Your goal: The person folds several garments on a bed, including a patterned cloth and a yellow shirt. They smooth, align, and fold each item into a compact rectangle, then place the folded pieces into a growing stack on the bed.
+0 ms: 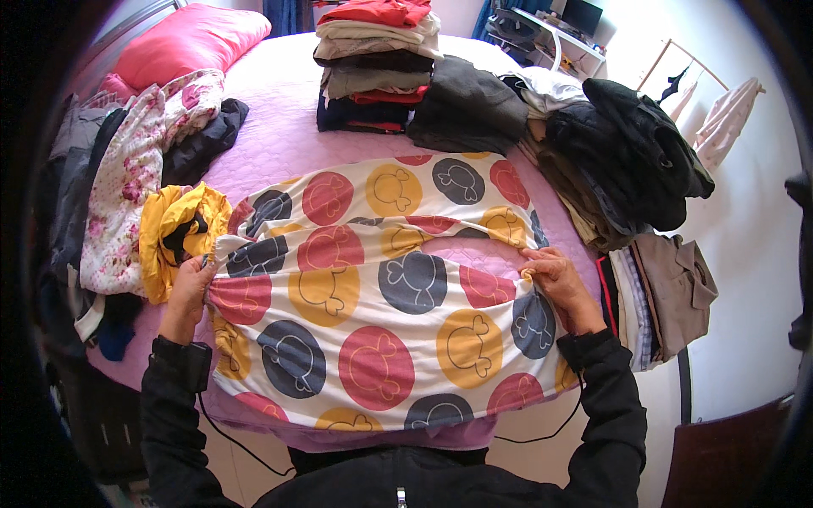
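Spread across the near side of the bed is a pair of white pants (406, 298), printed with red, yellow and dark grey circles that hold animal-head outlines. My left hand (190, 286) grips the gathered waistband end at the left. At the other end, my right hand (552, 273) pinches the fabric near a leg opening. Between the two legs a gap shows the pink quilted bedspread (473, 251). One leg lies farther back on the bed; the nearer one hangs toward the front edge. Just beyond my left hand sits a crumpled yellow garment (184, 235).
A tall stack of folded clothes (375, 70) stands at the back, beside a dark grey folded garment (470, 105). Black clothes (629, 152) pile up at the right, above folded shirts (667, 298). Floral clothing (124, 197) lies at the left, below a pink pillow (190, 44).
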`<state>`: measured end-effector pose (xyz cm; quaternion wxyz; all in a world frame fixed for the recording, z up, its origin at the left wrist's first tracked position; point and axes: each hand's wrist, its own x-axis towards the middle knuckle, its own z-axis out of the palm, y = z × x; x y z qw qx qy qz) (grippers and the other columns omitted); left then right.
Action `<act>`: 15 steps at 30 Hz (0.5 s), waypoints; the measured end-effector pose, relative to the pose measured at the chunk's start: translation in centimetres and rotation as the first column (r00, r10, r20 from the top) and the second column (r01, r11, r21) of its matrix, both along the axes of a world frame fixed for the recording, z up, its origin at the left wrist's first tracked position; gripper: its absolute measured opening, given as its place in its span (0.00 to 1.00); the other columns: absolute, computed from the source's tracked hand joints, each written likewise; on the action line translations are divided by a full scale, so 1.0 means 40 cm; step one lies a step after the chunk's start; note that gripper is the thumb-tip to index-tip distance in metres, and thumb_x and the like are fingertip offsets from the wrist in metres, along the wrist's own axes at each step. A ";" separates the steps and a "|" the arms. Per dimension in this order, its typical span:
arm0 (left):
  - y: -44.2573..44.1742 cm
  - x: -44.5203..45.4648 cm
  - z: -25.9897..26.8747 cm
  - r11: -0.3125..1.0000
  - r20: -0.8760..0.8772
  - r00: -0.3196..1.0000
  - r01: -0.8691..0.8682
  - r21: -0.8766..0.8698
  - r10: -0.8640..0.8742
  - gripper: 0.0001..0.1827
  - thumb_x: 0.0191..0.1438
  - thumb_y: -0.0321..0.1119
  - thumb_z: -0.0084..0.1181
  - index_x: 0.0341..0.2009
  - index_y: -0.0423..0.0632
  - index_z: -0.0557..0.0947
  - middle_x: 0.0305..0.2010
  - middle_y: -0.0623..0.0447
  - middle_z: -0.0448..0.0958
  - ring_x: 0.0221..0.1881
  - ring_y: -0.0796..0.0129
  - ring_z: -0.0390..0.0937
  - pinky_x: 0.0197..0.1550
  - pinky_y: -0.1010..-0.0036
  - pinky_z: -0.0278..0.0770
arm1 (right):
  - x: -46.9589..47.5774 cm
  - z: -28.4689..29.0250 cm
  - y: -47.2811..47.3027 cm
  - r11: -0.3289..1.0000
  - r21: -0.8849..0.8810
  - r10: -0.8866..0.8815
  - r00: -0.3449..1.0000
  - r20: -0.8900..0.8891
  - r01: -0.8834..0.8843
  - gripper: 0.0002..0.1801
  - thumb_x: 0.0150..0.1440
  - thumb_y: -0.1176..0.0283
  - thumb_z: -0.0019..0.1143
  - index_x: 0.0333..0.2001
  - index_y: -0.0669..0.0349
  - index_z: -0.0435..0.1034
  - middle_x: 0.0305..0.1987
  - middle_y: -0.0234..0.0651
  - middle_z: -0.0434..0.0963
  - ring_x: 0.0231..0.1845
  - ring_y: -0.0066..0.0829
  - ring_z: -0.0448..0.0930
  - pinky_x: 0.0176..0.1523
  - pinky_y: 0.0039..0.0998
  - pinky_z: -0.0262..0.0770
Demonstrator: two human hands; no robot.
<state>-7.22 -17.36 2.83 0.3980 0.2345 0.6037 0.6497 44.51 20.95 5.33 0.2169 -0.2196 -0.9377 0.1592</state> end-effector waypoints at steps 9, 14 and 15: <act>0.023 -0.027 -0.041 0.912 -0.460 0.886 -0.230 -0.339 0.052 0.06 0.54 0.29 0.54 0.36 0.41 0.77 0.31 0.56 0.78 0.30 0.71 0.74 0.33 0.73 0.72 | 0.014 -0.037 0.096 0.890 0.428 -0.233 0.965 0.123 0.160 0.13 0.50 0.69 0.57 0.39 0.62 0.68 0.45 0.44 0.77 0.43 0.42 0.78 0.43 0.34 0.72; 0.101 0.137 0.103 0.972 -0.976 0.189 -0.226 0.068 0.112 0.09 0.46 0.22 0.55 0.35 0.39 0.74 0.30 0.44 0.73 0.34 0.53 0.74 0.38 0.66 0.72 | 0.025 -0.060 0.171 0.893 -0.289 -0.401 0.902 -0.158 0.346 0.23 0.49 0.76 0.52 0.52 0.57 0.69 0.48 0.42 0.76 0.40 0.36 0.78 0.45 0.31 0.74; 0.136 0.181 0.132 0.987 -0.933 0.352 -0.106 -0.122 -0.077 0.10 0.46 0.21 0.54 0.36 0.39 0.75 0.32 0.44 0.74 0.35 0.53 0.75 0.38 0.66 0.72 | 0.029 -0.063 0.181 0.887 -0.315 -0.395 0.909 -0.136 0.338 0.24 0.48 0.78 0.52 0.52 0.58 0.69 0.48 0.41 0.76 0.40 0.34 0.78 0.44 0.30 0.75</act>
